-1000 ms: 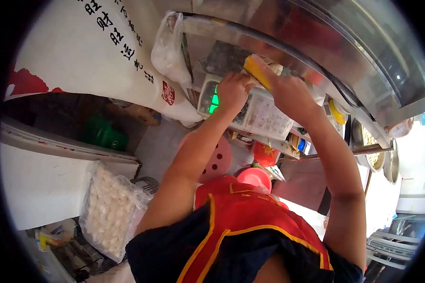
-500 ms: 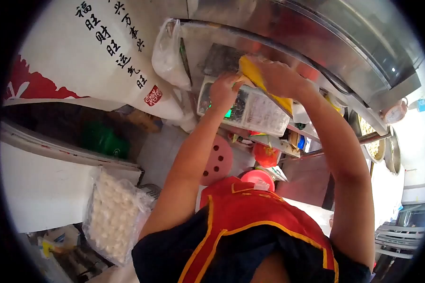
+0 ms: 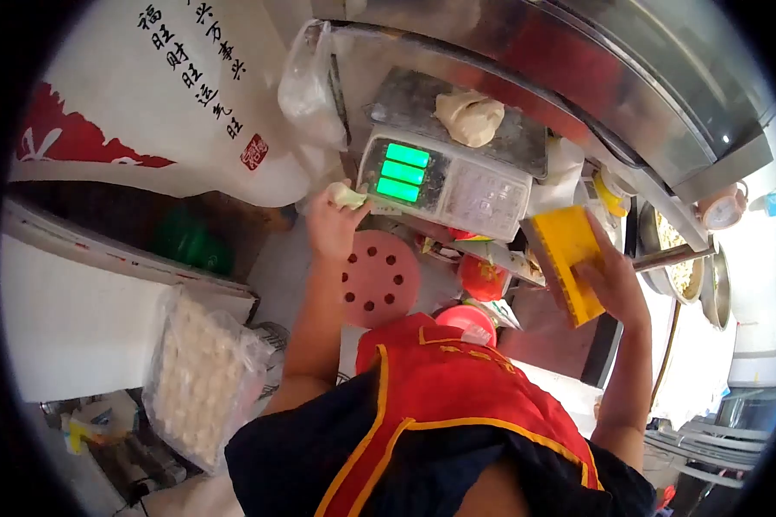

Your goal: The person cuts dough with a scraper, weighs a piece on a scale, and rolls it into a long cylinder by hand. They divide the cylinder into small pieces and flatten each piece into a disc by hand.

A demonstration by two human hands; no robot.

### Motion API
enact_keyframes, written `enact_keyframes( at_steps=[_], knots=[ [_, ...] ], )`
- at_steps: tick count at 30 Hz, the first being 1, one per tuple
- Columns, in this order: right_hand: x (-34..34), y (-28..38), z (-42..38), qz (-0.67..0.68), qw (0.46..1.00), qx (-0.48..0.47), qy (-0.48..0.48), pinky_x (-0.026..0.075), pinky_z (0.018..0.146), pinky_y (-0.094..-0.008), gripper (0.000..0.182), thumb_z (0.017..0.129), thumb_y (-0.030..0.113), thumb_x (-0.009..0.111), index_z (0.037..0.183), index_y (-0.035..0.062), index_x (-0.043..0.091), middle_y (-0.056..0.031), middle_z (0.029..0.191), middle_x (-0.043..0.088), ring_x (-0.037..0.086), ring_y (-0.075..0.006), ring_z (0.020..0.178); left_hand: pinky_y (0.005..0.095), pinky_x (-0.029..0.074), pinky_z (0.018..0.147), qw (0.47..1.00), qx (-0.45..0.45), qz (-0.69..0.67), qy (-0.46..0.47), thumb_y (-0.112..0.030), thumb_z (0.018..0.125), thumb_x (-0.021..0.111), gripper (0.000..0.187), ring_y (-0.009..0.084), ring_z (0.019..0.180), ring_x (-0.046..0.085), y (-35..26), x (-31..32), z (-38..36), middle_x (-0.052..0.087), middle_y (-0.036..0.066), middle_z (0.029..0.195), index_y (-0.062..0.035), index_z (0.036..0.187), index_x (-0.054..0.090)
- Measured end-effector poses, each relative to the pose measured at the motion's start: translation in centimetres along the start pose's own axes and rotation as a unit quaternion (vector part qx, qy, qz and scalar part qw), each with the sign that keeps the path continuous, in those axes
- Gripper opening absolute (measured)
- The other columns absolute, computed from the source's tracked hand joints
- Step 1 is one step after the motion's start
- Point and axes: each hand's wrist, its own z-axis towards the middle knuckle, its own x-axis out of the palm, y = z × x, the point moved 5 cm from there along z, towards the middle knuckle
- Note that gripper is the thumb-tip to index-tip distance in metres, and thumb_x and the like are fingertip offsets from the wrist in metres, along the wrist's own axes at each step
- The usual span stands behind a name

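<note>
My left hand (image 3: pixel 332 226) pinches a small pale piece of dough (image 3: pixel 347 195) just left of the scale's display. In my right hand (image 3: pixel 612 280) is a flat yellow dough scraper (image 3: pixel 565 263), held to the right of the scale with my fingers along its far side. A larger lump of dough (image 3: pixel 470 118) rests on the dark plate (image 3: pixel 397 96) of the digital scale (image 3: pixel 487 202). Three green readout windows (image 3: pixel 403 172) glow on its front, but I cannot read the digits. Neither hand touches the scale.
A clear bag of pale round pieces (image 3: pixel 205 375) lies at lower left. Below the scale are a pink stool with holes (image 3: pixel 379 280) and a red container (image 3: pixel 483 277). A metal cabinet (image 3: pixel 578 60) overhangs the back; metal bowls (image 3: pixel 685 267) stand at right.
Both hands have come back from the scale plate and moved apart, left with a small dough piece, right with the scraper. The larger lump now lies uncovered on the plate.
</note>
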Motion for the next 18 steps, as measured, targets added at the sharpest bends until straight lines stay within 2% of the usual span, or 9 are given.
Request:
enact_keyframes(
  at_steps=[1,2,3,4,7,10,11,14,18],
  knots=[
    [0.4,-1.0,-0.3,0.031,0.999,0.010,-0.013,0.049,0.089,-0.0364,0.077,0.083,0.002,0.058,0.151,0.0173,0.027,-0.0206,0.103,0.066,0.067,-0.0316,0.096,0.0508,0.042,0.101,0.997,-0.039,-0.066,0.007,-0.042,0.100,0.039,0.042,0.0342,0.114,0.054,-0.4,0.1,-0.1,0.060,0.018,0.109,-0.0037,0.114,0.049],
    [0.8,-1.8,-0.6,0.062,0.998,0.021,-0.026,0.048,0.092,-0.0355,0.077,0.082,0.001,0.059,0.151,0.0171,0.028,-0.0194,0.107,0.066,0.066,-0.0293,0.100,0.0500,0.044,0.098,0.997,-0.030,-0.065,-0.008,-0.040,0.100,0.042,0.039,0.0338,0.112,0.055,-0.8,0.2,-0.1,0.061,0.018,0.107,-0.0040,0.112,0.049],
    [1.1,-2.1,-1.0,0.118,0.992,-0.009,-0.037,0.047,0.096,-0.0350,0.075,0.082,-0.002,0.057,0.150,0.0134,0.030,-0.0158,0.117,0.063,0.064,-0.0254,0.106,0.0493,0.046,0.095,0.997,-0.023,-0.064,-0.022,-0.038,0.099,0.045,0.035,0.0335,0.109,0.057,-1.0,0.5,-0.2,0.061,0.018,0.105,-0.0044,0.109,0.049],
    [1.7,-2.3,-1.3,0.183,0.982,-0.002,-0.050,0.047,0.096,-0.0351,0.074,0.083,-0.003,0.057,0.150,0.0118,0.030,-0.0157,0.119,0.061,0.064,-0.0255,0.106,0.0486,0.048,0.093,0.997,-0.017,-0.062,-0.036,-0.036,0.098,0.047,0.032,0.0331,0.106,0.059,-1.1,0.5,0.0,0.062,0.018,0.103,-0.0047,0.107,0.049],
    [3.6,-2.8,-1.7,0.334,0.939,0.000,-0.082,0.048,0.095,-0.0350,0.069,0.085,-0.002,0.057,0.149,0.0049,0.030,-0.0148,0.127,0.056,0.062,-0.0252,0.107,0.0422,0.053,0.077,0.997,-0.032,0.071,-0.028,-0.030,0.096,0.054,0.026,0.0295,0.092,0.063,-1.0,0.8,1.7,0.063,0.016,0.096,-0.0054,0.103,0.050],
    [4.3,-3.8,-1.9,0.332,0.938,0.015,-0.097,0.051,0.091,-0.0342,0.064,0.088,0.002,0.059,0.147,0.0052,0.034,-0.0140,0.122,0.059,0.063,-0.0231,0.105,0.0370,0.053,0.067,0.979,0.048,0.196,0.014,-0.031,0.095,0.058,0.032,0.0223,0.077,0.064,-1.5,3.7,2.3,0.064,0.012,0.090,-0.0007,0.105,0.054],
    [4.3,-3.8,-1.9,0.343,0.934,0.021,-0.096,0.051,0.090,-0.0336,0.061,0.089,0.003,0.059,0.146,0.0047,0.036,-0.0134,0.120,0.060,0.064,-0.0223,0.103,0.0337,0.052,0.061,0.970,0.071,0.233,0.008,-0.032,0.093,0.061,0.034,0.0199,0.071,0.063,-1.9,5.1,2.2,0.065,0.010,0.086,-0.0022,0.109,0.055],
    [4.3,-3.7,-1.7,0.374,0.921,0.034,-0.105,0.053,0.086,-0.0321,0.056,0.090,0.008,0.060,0.142,0.0033,0.039,-0.0113,0.115,0.063,0.065,-0.0201,0.098,0.0299,0.049,0.056,0.951,0.052,0.305,0.020,-0.031,0.093,0.061,0.033,0.0161,0.070,0.060,-2.8,8.6,2.4,0.063,0.009,0.085,-0.0052,0.113,0.057],
    [5.2,-4.1,-1.3,0.405,0.904,0.028,-0.134,0.053,0.084,-0.0307,0.054,0.091,0.011,0.061,0.140,0.0021,0.041,-0.0100,0.111,0.063,0.065,-0.0184,0.095,0.0259,0.048,0.056,0.921,0.048,0.377,0.085,-0.032,0.092,0.062,0.031,0.0126,0.069,0.060,-2.3,10.9,5.7,0.064,0.006,0.085,-0.0046,0.106,0.064]
  ],
)
